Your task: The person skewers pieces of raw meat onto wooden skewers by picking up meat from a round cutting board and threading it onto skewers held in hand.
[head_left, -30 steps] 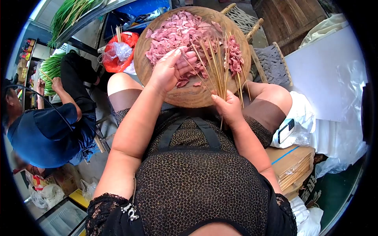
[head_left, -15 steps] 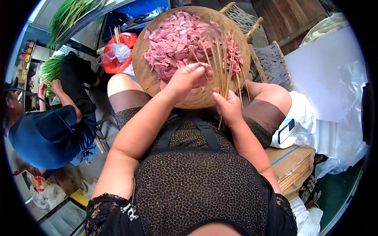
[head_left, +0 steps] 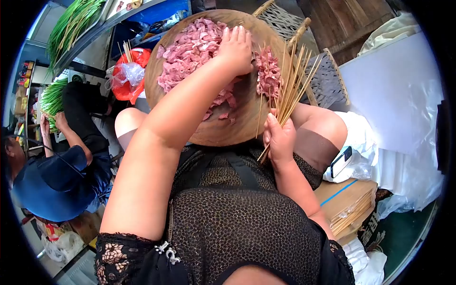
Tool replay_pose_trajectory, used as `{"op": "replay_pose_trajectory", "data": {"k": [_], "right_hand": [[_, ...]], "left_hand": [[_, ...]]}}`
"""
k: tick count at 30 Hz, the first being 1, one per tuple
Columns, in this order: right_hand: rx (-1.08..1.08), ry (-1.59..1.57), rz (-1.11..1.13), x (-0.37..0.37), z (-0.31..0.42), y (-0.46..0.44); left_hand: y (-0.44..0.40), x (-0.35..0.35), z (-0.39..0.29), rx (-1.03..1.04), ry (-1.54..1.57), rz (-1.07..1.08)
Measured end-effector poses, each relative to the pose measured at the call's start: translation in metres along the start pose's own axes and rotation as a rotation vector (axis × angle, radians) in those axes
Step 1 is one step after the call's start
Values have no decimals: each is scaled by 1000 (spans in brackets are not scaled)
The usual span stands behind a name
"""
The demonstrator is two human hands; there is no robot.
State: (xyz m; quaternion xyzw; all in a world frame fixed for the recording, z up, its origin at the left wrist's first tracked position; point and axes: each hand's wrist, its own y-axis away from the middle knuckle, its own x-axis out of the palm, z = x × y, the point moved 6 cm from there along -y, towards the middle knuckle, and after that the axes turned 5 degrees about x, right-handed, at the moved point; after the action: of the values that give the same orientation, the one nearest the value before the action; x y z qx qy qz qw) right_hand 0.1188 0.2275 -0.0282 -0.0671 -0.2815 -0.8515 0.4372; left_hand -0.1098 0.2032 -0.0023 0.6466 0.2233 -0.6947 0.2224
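Stretched across a round wooden board, my left hand lies on the right edge of a pile of sliced pink meat. Its fingers point away from me and are slightly apart; what is under the palm is hidden. My right hand is wrapped round a bundle of thin bamboo skewers, at the near right rim of the board. The skewers fan out up and to the right. Skewered meat lies stacked between the pile and the bundle, with bare stick ends towards me.
A woven chair stands beyond the board's right side. A red bag with sticks is at its left. Packed skewers and a phone lie by my right leg. At left, another person handles green stalks.
My left hand has moved up and away from the skewers onto the far part of the meat. The bundle in my right hand has tilted to the right. The view has shifted slightly.
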Motion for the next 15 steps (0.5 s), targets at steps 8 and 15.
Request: {"op": "replay_pose_trajectory", "data": {"k": [8,15], "right_hand": [[26,-74,11,0,6,-5],[32,-68,18,3,6,-8]], "left_hand": [[-47,27,11,26,100,150],[-38,20,16,78,148,121]]}}
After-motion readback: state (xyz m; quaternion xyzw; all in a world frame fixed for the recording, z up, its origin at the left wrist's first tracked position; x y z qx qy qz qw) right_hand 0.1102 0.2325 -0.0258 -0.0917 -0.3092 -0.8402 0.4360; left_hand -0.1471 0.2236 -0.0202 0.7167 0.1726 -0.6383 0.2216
